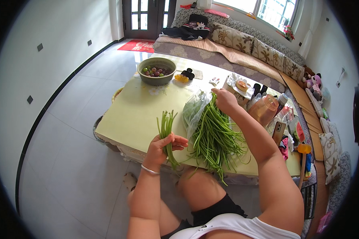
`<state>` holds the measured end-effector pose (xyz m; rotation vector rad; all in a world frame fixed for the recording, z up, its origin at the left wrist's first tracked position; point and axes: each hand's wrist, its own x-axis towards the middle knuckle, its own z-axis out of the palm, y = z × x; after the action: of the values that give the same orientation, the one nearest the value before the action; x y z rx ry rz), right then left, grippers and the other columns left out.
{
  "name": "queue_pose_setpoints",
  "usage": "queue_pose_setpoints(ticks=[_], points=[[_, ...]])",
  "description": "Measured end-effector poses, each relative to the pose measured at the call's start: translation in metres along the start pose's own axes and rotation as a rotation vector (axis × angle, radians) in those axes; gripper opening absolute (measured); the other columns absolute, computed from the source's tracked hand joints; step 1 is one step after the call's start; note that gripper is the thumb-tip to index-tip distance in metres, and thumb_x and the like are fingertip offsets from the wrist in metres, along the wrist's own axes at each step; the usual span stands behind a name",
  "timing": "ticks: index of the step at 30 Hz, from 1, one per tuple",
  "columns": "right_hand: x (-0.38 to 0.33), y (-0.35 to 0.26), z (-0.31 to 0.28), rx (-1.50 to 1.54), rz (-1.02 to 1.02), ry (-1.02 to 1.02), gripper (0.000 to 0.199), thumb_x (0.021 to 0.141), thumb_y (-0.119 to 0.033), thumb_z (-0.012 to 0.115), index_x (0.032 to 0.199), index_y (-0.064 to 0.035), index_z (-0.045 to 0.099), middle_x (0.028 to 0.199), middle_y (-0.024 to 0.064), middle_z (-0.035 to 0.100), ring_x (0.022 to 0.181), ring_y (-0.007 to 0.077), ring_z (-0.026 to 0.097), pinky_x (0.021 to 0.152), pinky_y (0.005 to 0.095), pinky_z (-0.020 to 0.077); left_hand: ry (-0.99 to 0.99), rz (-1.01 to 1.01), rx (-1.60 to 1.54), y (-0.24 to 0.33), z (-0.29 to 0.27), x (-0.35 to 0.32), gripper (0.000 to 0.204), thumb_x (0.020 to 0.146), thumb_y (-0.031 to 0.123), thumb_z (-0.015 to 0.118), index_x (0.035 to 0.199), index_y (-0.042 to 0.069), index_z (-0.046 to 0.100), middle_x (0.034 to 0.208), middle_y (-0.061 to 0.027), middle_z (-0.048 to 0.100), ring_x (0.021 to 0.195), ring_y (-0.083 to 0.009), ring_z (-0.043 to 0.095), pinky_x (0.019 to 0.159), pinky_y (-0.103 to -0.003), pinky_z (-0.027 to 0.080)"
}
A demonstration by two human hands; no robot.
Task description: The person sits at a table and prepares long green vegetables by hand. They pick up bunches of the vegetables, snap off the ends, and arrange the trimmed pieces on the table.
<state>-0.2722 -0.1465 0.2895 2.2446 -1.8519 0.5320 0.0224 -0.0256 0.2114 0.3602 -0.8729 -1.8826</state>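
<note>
My left hand (160, 150) is closed around a small upright bunch of green vegetable stems (166, 121), with some fingers stretched out to the right. The bunch is held in front of the table's near edge. To its right lies a large heap of long, thin green stems (215, 137), some hanging over that edge. A see-through plastic bag (196, 109) sits against the heap's left side, with something green inside. My right hand (226, 100) is at the far end of the heap, its fingers drawn together beside the bag's top. What they grip is hidden.
A basket (157, 82) of grapes stands at the far left of the pale yellow table (123, 115). Behind the right hand is a plate (243, 91) with food. An orange jug (263, 109) and a phone (279, 132) stand on the right. A long sofa (227, 59) runs behind.
</note>
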Motion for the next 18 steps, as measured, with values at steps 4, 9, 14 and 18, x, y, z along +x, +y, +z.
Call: queue_pose_setpoints(ticks=[4,9,14,18], points=[[0.008,0.003,0.026,0.155,-0.129,0.052,0.029,0.082,-0.011,0.053,0.107,-0.0124,0.068,0.083,0.0161,0.067,0.08,0.0332,0.065,0.071,0.0428,0.0511,-0.045,-0.041,0.037,-0.007,0.002,0.008,0.024,0.095,0.027,0.054,0.08,0.008,0.054,0.112,-0.0279,0.062,0.1,-0.0346,0.065,0.085,-0.041,0.053],[0.044,-0.003,0.036,0.307,0.04,0.081,0.022,0.083,-0.017,0.054,0.096,-0.0108,0.071,0.083,0.0148,0.069,0.078,0.0321,0.066,0.072,0.0395,0.0514,-0.066,-0.143,0.058,-0.008,0.005,0.013,0.021,0.093,0.025,0.057,0.087,0.005,0.062,0.124,-0.0265,0.056,0.108,-0.0335,0.061,0.089,-0.041,0.05],[0.103,0.013,0.056,0.599,0.098,-0.011,0.018,0.076,-0.013,0.062,0.09,-0.0071,0.071,0.081,0.0114,0.069,0.077,0.0258,0.065,0.073,0.0338,0.0499,-0.095,-0.116,0.064,-0.013,0.005,0.017,0.033,0.094,0.027,0.056,0.111,-0.002,0.058,0.126,-0.019,0.057,0.113,-0.0285,0.058,0.092,-0.038,0.048],[0.124,-0.012,0.079,0.533,0.031,-0.186,0.024,0.079,-0.018,0.063,0.099,-0.0078,0.07,0.093,0.0149,0.068,0.089,0.0288,0.064,0.081,0.0369,0.0492,-0.083,-0.119,0.103,-0.011,0.003,0.014,0.043,0.094,0.027,0.055,0.123,-0.004,0.056,0.126,-0.0144,0.059,0.115,-0.0248,0.057,0.093,-0.037,0.046]])
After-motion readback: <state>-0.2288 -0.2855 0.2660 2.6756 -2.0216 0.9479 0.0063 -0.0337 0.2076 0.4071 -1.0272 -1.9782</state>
